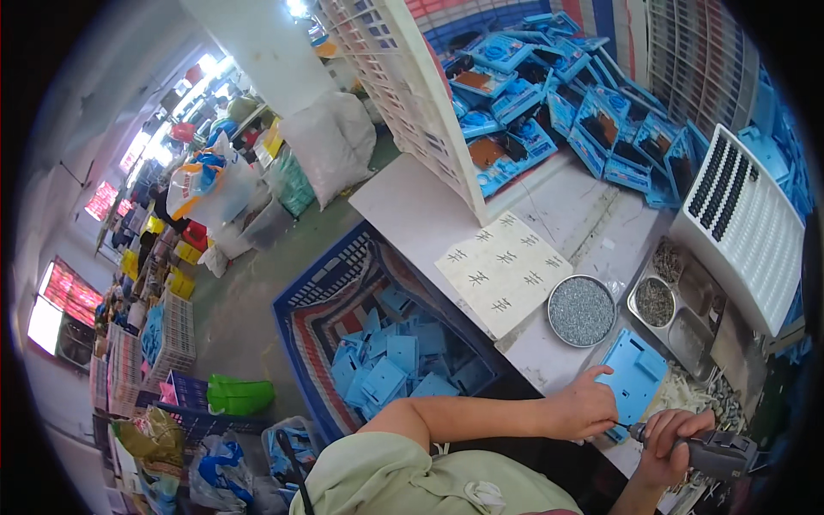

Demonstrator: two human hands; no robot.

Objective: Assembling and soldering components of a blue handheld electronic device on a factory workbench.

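Observation:
My right hand [671,436] is wrapped around a dark grey power screwdriver [723,453], whose thin bit points left toward my other hand. Under and beside my left hand [587,405] lies a light blue plastic casing [631,371] on the table. The left fingers are pinched together close to the tip of the bit; what is between them, if anything, is too small to make out. Just beyond the casing stands a round metal dish [583,311] full of small grey screws. A metal tray [687,335] with small parts sits to its right.
Blue casings with printed fronts [592,120] are heaped at the back of the table beside a white crate [412,94]. A white tray [772,232] with rows of black pieces leans at right. More blue parts fill a blue basket [322,275] at left. A marked sheet [502,275] lies mid-table.

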